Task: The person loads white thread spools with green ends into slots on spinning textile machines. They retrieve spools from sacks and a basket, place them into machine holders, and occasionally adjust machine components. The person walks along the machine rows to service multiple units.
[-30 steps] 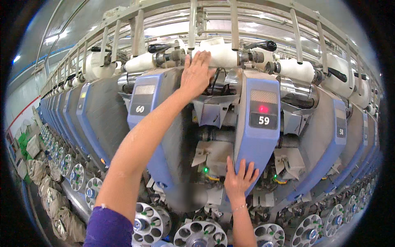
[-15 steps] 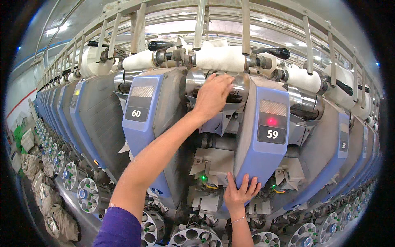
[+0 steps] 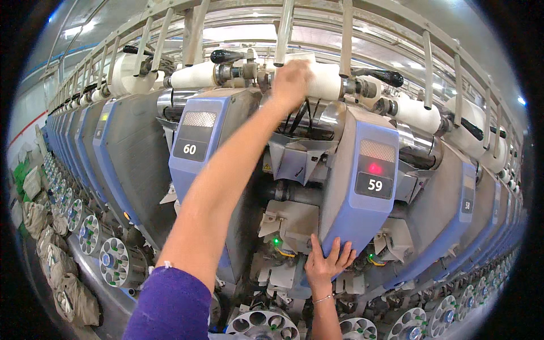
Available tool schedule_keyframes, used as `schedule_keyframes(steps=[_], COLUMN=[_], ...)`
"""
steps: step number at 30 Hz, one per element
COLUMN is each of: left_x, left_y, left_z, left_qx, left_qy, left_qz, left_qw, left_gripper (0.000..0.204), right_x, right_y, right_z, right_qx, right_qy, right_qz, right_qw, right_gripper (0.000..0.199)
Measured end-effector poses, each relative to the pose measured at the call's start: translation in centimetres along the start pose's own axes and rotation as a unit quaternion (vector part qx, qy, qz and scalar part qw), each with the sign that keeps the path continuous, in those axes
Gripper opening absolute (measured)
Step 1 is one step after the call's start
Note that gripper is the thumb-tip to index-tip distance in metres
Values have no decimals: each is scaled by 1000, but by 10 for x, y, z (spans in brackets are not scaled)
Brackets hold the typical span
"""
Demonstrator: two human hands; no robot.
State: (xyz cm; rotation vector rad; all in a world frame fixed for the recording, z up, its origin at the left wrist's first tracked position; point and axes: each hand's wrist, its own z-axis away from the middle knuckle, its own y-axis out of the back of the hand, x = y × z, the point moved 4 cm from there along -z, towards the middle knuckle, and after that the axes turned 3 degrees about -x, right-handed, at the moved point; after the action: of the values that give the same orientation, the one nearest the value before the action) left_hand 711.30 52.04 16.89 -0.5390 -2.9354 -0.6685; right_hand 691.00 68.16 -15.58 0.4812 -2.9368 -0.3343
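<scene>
My left hand [image 3: 292, 84], smeared by motion, is up at the white yarn cone [image 3: 324, 80] lying sideways above a shiny metal drum [image 3: 330, 116]. It covers the cone's left part, and its fingers cannot be made out. Below the wrist, black curved guides show in front of the drum. Lower down, my right hand [image 3: 327, 263] rests with spread fingers against the bottom end of a blue and grey machine housing [image 3: 362, 209]. A red light [image 3: 374, 168] glows on that housing's front.
Another blue housing [image 3: 198, 127] stands left of the gap, partly behind my left forearm. Black handles [image 3: 226, 56] and metal bars [image 3: 285, 34] are close around the cones. Round bobbin magazines [image 3: 263, 324] line the bottom. Cloth sacks [image 3: 76, 300] lie at the far left.
My left hand has moved up from the metal drum onto the yarn cone, uncovering the black guides. My right hand stays against the housing. The view has shifted slightly.
</scene>
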Motion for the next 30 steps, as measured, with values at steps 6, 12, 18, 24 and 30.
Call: schedule_keyframes(steps=[6,12,18,24,30], left_x=[30,-19,-62,-58,-68], left_y=[-17,14,20,20,38], left_z=[75,31,11,7,-26], left_qx=[14,181,243,108,27], left_qy=[-163,-4,160,80,94], left_qz=[128,63,192,108,47], left_qw=[978,981,937,985,994], left_gripper=[26,25,28,29,29], right_x=[0,-1,0,1,1], right_y=[1,0,1,0,2], right_z=[-6,-8,-6,-10,-11], right_qx=[13,0,19,23,30], right_qy=[-1,-7,15,-6,1], right_qz=[7,12,10,7,-5], right_qw=[1000,1000,1000,1000,1000], right_gripper=[25,27,32,25,26])
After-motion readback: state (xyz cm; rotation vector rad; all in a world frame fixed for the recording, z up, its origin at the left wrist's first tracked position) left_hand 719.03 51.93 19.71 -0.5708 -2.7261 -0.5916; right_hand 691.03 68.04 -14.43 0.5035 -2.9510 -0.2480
